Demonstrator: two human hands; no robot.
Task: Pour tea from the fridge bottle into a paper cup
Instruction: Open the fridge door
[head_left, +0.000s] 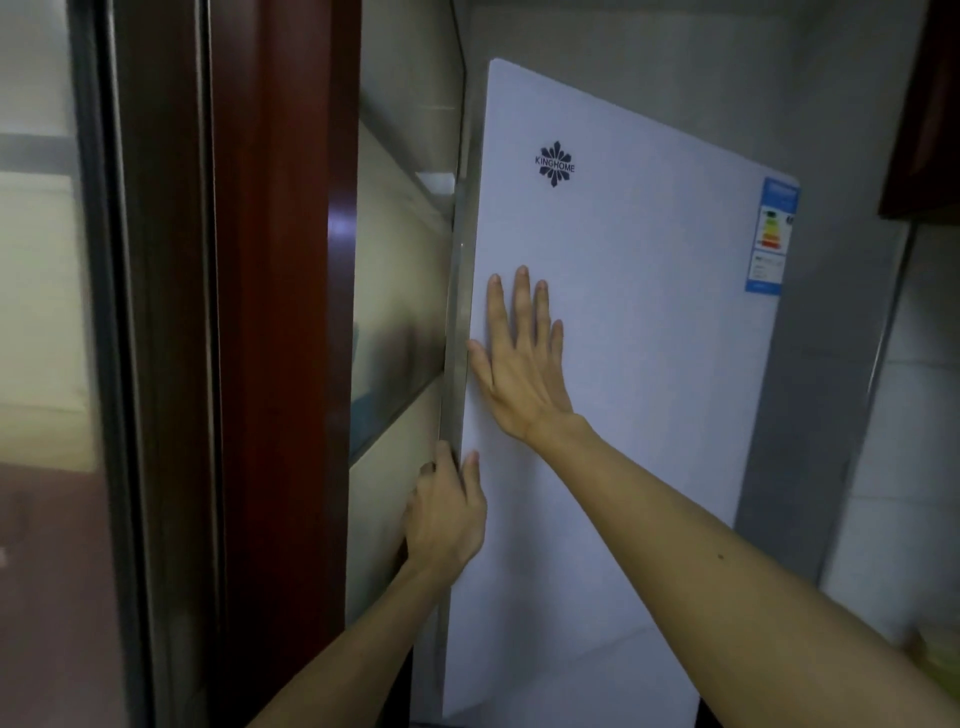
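A white fridge door (639, 322) with a dark snowflake logo fills the middle of the head view. My right hand (522, 358) lies flat on the door, fingers spread, close to its left edge. Lower down, my left hand (447, 514) curls around that left edge (457, 332), fingers behind it and thumb on the front. The door looks closed or nearly so; the fridge's inside is hidden. No bottle or paper cup is in view.
A dark red door frame (280, 312) stands close on the left, with a tiled wall between it and the fridge. An energy label (774, 234) sits at the door's upper right. A dark cabinet corner (924, 130) hangs at top right. Grey fridge side and white tiles lie right.
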